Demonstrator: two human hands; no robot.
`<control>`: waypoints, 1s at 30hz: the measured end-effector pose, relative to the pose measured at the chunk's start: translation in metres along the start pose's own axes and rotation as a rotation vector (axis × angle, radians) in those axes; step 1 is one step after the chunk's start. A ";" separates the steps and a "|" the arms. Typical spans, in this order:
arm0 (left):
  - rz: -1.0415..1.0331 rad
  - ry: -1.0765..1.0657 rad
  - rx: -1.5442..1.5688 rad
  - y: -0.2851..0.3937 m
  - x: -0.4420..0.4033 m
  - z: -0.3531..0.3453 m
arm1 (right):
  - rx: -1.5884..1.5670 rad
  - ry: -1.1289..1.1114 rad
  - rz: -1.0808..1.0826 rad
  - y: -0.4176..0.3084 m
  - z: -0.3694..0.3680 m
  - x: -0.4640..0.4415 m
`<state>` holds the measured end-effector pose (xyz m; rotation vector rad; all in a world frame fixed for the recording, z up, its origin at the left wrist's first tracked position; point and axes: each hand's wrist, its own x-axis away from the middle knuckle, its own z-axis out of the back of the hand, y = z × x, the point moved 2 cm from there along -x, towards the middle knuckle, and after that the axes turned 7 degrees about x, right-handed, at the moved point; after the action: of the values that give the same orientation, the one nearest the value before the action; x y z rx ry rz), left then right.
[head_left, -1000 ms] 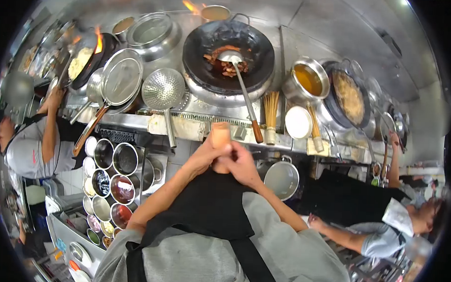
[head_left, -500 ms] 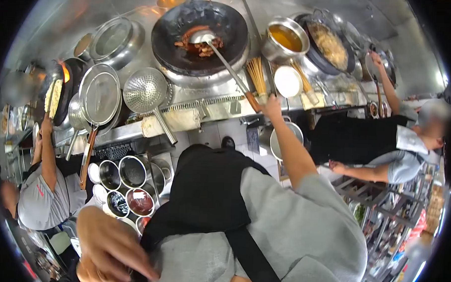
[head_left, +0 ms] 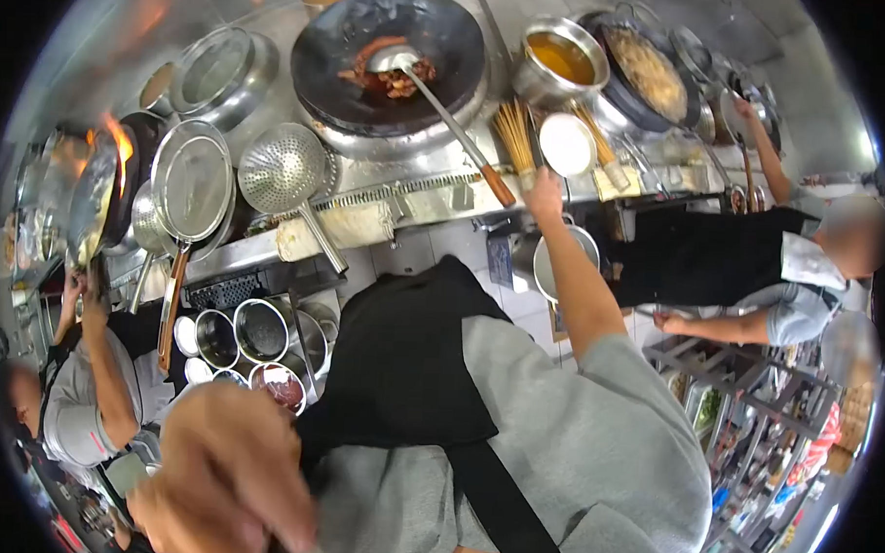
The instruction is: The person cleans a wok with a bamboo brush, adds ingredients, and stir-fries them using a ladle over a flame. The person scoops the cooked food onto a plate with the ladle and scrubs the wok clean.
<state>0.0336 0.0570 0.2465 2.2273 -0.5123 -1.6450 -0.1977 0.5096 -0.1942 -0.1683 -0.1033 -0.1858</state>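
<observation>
My right hand (head_left: 543, 196) is at the counter's front edge, its fingers closed at the lower end of a bamboo wok brush (head_left: 514, 133). Just left of it, the wooden handle of a ladle (head_left: 449, 122) sticks out over the edge, apart from the hand. The ladle's bowl rests in a black wok (head_left: 318, 72) among browned pieces of food (head_left: 403, 86) in dark red sauce. My left hand (head_left: 226, 474) is close to the camera at lower left, blurred, so I cannot tell what its fingers do.
Strainers (head_left: 282, 169) line the counter on the left. A pot of yellow liquid (head_left: 560, 58) and a white bowl (head_left: 568, 144) stand to the right. Several sauce pots (head_left: 260, 331) are below. One co-worker (head_left: 97, 401) handles a flaming wok (head_left: 97, 186); another person (head_left: 725, 272) stands at right.
My right hand has shifted slightly right, away from the ladle handle. My left hand has moved a little and come closer to the camera. Flames at the left wok have grown.
</observation>
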 end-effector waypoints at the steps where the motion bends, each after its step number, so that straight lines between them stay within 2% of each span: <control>1: 0.081 0.204 0.009 -0.002 0.017 0.007 | -0.034 0.014 0.007 0.003 0.004 0.003; 3: 0.242 0.824 -0.022 -0.012 0.039 0.015 | -0.193 0.166 -0.006 0.011 0.012 -0.002; 4: 0.317 1.047 -0.073 -0.021 0.046 0.028 | -0.429 0.232 -0.011 -0.001 0.033 0.007; 5: 0.402 1.044 -0.121 -0.028 0.059 0.042 | -0.668 0.284 -0.013 -0.020 0.074 0.023; 6: 0.434 1.228 -0.088 -0.037 0.081 0.051 | -0.772 0.278 0.064 -0.053 0.120 0.046; 7: 0.386 1.314 -0.111 -0.053 0.085 0.067 | -0.875 0.267 0.130 -0.089 0.158 0.073; 8: 0.442 1.420 -0.225 -0.067 0.097 0.081 | -0.997 0.183 0.289 -0.125 0.173 0.093; 9: 0.480 1.438 -0.318 -0.084 0.108 0.094 | -1.112 0.104 0.445 -0.158 0.183 0.114; 10: 0.458 1.448 -0.485 -0.103 0.113 0.107 | -1.188 -0.133 0.496 -0.191 0.194 0.139; 13: 0.320 1.500 -0.414 -0.149 0.143 0.139 | -1.127 -0.620 0.425 -0.236 0.159 0.174; 14: 0.291 1.521 -0.426 -0.163 0.152 0.148 | -1.119 -0.615 0.434 -0.234 0.157 0.178; 15: 0.278 1.519 -0.429 -0.163 0.150 0.151 | -1.062 -0.497 0.436 -0.231 0.157 0.181; 16: 0.238 1.547 -0.238 -0.163 0.149 0.156 | -1.005 -0.382 0.438 -0.228 0.159 0.183; 17: 0.201 1.565 -0.047 -0.162 0.150 0.160 | -1.003 -0.384 0.445 -0.226 0.161 0.185; 19: 0.191 1.542 -0.038 -0.164 0.151 0.167 | -1.428 -0.112 0.485 -0.218 0.176 0.189; 21: 0.286 1.679 -0.052 -0.168 0.139 0.163 | -1.540 -0.155 0.448 -0.213 0.186 0.195; 23: 0.447 1.438 -0.169 -0.195 0.158 0.160 | -1.406 -0.531 0.489 -0.210 0.185 0.200; 24: 0.487 1.438 -0.081 -0.190 0.152 0.154 | -1.266 -0.688 0.470 -0.204 0.196 0.195; 25: 0.521 1.433 0.004 -0.182 0.143 0.150 | -1.273 -0.783 0.462 -0.198 0.193 0.184; 27: 0.540 1.429 0.019 -0.179 0.137 0.144 | -0.944 -0.264 0.583 -0.187 0.190 0.148; 29: 0.545 1.432 0.031 -0.177 0.132 0.133 | -0.345 0.449 0.621 -0.184 0.191 0.102; 30: 0.534 1.409 0.101 -0.175 0.126 0.126 | -0.348 0.450 0.628 -0.175 0.163 0.071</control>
<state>-0.0369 0.1470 0.0238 2.3488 -0.6321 0.3310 -0.1762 0.3561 0.0010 -0.4898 0.4314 0.3901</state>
